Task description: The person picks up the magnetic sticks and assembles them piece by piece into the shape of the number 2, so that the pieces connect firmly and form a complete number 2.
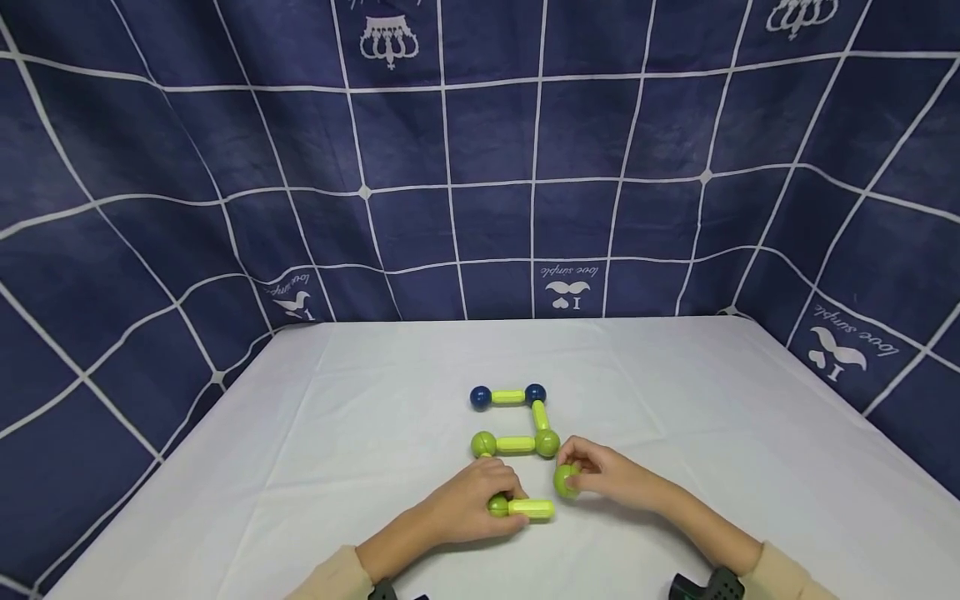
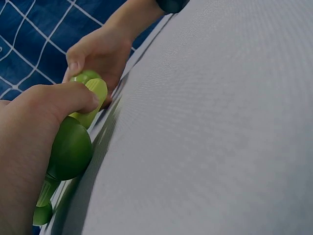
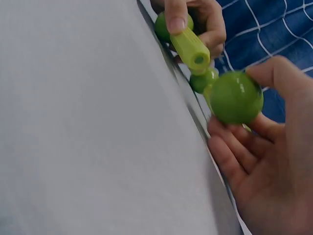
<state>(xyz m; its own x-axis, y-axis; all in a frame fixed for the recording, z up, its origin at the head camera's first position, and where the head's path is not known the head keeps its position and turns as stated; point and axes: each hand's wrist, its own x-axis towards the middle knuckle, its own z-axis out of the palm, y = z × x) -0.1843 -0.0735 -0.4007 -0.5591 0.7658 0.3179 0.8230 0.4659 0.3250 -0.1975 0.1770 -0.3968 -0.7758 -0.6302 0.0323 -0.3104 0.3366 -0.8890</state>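
My left hand [image 1: 474,502] holds a yellow-green rod [image 1: 534,509] and the green ball [image 1: 497,505] at its left end. In the left wrist view, the thumb lies over the rod [image 2: 99,89], above a large green ball [image 2: 72,149]. The rod's free end points right and shows a round hole in the right wrist view. Close to that end, my right hand [image 1: 618,479] pinches another green ball [image 3: 235,97] between thumb and fingers. A small gap separates this ball from the rod.
Beyond the hands, rods and balls form a joined figure: two dark blue balls [image 1: 481,397] with a rod [image 1: 508,397] between them, then green balls [image 1: 547,442] nearer. White cloth [image 1: 360,417] covers the table. A navy checked curtain [image 1: 487,225] stands behind and at the sides.
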